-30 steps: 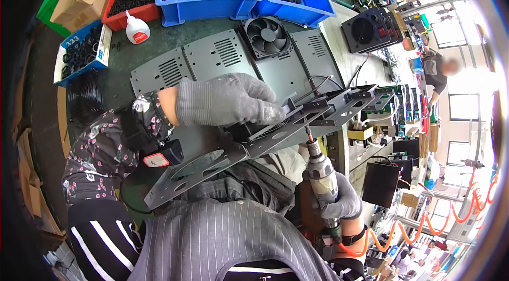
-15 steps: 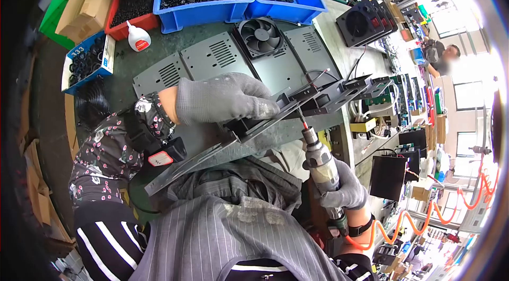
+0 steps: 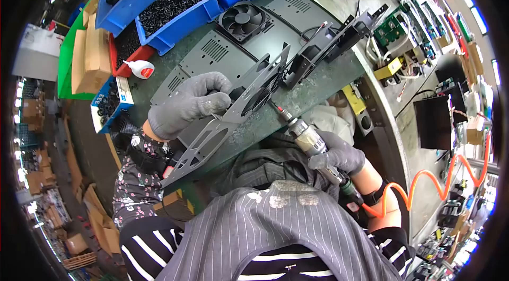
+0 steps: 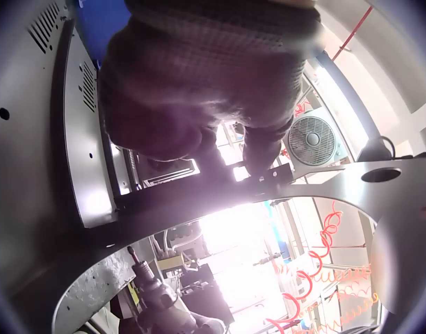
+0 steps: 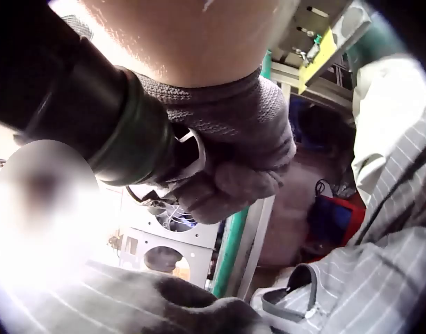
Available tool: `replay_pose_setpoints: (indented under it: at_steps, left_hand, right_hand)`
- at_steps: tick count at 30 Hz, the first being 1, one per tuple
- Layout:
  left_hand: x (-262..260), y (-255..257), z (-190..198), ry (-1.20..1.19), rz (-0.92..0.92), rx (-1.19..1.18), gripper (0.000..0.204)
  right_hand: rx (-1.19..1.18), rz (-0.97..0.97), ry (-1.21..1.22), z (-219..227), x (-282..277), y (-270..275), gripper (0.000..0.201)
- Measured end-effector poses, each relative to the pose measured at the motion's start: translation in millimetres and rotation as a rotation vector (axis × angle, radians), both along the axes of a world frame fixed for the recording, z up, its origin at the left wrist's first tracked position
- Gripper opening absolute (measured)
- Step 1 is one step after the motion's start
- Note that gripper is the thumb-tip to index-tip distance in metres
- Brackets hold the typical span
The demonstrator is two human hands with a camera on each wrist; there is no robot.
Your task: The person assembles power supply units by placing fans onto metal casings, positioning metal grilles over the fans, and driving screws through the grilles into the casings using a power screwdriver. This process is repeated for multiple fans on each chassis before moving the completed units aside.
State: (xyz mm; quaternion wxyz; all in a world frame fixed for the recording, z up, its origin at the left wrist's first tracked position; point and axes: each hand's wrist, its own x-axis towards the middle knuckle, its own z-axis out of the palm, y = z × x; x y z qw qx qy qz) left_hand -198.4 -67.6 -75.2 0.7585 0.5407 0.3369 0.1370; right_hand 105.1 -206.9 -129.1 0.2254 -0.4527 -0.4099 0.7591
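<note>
In a grey glove, my left hand (image 3: pixel 190 106) grips the edge of a dark metal panel (image 3: pixel 238 102) with round cut-outs, tilted over the bench edge. In the left wrist view the glove (image 4: pixel 206 83) curls over the panel's bar. My gloved right hand (image 3: pixel 337 155) is wrapped round a power screwdriver (image 3: pixel 307 138), whose red-collared bit points up-left, near the panel; contact cannot be told. The right wrist view shows the right glove (image 5: pixel 234 146) round the tool's dark body (image 5: pixel 122 125). A black fan (image 3: pixel 242 20) lies on flat grey plates (image 3: pixel 212 50) behind.
Blue bins (image 3: pixel 183 19) of black parts, a red bin and a white bottle (image 3: pixel 141 69) stand at the back left. Circuit boards and a yellow-labelled part (image 3: pixel 388 69) lie on the right bench. An orange coiled hose (image 3: pixel 419 174) hangs by the right forearm.
The view has turned. The panel's near part has swung to a steeper tilt with my left hand, and the screwdriver bit has moved away from the brackets, down-left along the panel.
</note>
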Motion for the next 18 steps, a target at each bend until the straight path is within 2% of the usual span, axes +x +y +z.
replay_pose_setpoints:
  at_steps: [3,5,6,7,9,10,13,15,17,18]
  left_hand:
    - [-1.0,-3.7,-3.5,0.034,0.045,-0.002,0.026]
    - [0.0,-4.8,-3.3,0.068,0.061,0.034,0.024]
    - [0.4,-4.8,-3.2,0.049,0.058,0.028,0.024]
    - [1.2,-5.3,-3.4,0.029,0.054,0.022,0.023]
    - [4.0,-6.1,-2.2,0.023,0.059,0.065,0.022]
    - [4.0,-6.0,-1.1,0.028,0.052,0.063,0.023]
    - [-2.0,-3.6,0.4,0.055,0.039,0.043,0.024]
    - [-7.5,-2.3,-4.0,0.066,0.031,0.046,0.026]
    - [-12.4,-2.9,-7.2,-0.223,0.283,-0.154,0.028]
    - [-14.4,0.6,-5.3,-0.26,0.411,-0.233,0.032]
  right_hand:
    - [0.06,0.066,0.068,-10.2,-6.4,-1.9,0.064]
    - [-0.067,0.104,0.159,3.2,-8.6,-0.2,0.067]
    - [-0.093,0.144,0.094,2.4,-7.9,-1.5,0.07]
    - [-0.084,0.143,0.109,-0.5,-11.8,-3.8,0.07]
    - [0.105,0.101,0.204,-5.2,-20.3,-8.9,0.069]
    - [0.015,0.161,0.212,10.0,-20.2,-5.4,0.068]
    - [0.022,0.129,0.3,6.0,-25.9,-9.7,0.067]
    - [0.093,0.174,0.202,11.6,-22.6,-7.8,0.07]
    - [0.065,0.118,0.248,19.0,-22.1,-10.8,0.072]
    - [0.128,0.123,0.258,9.6,-19.7,-13.3,0.075]
